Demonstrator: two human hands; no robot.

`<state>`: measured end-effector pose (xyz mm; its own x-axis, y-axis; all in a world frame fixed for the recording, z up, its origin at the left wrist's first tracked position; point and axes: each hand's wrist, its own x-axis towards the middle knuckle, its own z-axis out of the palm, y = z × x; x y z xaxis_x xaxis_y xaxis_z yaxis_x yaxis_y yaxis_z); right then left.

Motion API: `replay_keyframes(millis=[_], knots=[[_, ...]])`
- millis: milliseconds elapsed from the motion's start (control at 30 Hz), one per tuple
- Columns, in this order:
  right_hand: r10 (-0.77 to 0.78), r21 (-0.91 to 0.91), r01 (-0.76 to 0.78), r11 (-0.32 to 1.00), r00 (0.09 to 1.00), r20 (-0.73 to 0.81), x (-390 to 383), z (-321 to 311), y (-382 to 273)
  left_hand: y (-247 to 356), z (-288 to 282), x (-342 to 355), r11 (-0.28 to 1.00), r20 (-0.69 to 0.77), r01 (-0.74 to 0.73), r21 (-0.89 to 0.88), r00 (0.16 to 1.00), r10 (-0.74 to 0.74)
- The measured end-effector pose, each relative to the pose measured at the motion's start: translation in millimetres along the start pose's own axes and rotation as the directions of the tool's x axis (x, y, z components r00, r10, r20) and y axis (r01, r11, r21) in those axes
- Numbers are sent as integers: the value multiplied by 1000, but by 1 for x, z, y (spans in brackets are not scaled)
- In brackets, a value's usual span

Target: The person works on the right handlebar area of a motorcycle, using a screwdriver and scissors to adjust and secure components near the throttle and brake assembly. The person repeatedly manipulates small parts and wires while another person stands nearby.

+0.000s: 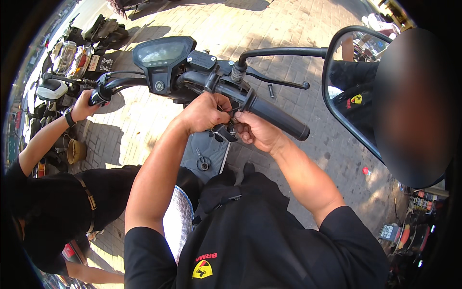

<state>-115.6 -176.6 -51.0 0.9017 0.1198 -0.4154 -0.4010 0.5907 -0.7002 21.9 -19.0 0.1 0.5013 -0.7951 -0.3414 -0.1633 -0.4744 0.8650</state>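
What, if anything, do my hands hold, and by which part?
It cannot be told: your left hand and right hand are close together beside the black handlebar grip, any hold hidden.

We cannot make out what lies between the fingertips of the left hand (pixel 206 115) and the right hand (pixel 262 132), since knuckles and curled fingers cover it beneath the handlebar (pixel 226 90). A grey blur hides the outer part of the mirror (pixel 353 89), while the co-worker (pixel 55 200) at our left fades into the dark rim, one hand lost behind our sleeve (pixel 149 257). The red scrap (pixel 366 171) on the paving (pixel 332 159) is too small for us to identify.
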Motion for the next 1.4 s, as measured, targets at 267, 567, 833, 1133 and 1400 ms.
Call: replay_keyframes(millis=[267,567,833,1133,1400], knots=[[-747,-749,566,-345,318,584,3,-1,-1,-2,-2,3,997,38,53,-63,998,-51],[-558,-602,476,641,828,61,11,1,14,-4,-2,1,999,44,17,-35,999,-15],[112,59,-103,993,978,-176,10,6,-3,-3,9,-3,998,-47,-59,2,997,59],[134,154,-118,981,986,-96,1,-10,-4,-1,14,-3,995,-64,-78,59,995,81],[134,-301,-246,921,928,-348,15,-76,76,-2,16,2,988,-129,-145,61,980,152]])
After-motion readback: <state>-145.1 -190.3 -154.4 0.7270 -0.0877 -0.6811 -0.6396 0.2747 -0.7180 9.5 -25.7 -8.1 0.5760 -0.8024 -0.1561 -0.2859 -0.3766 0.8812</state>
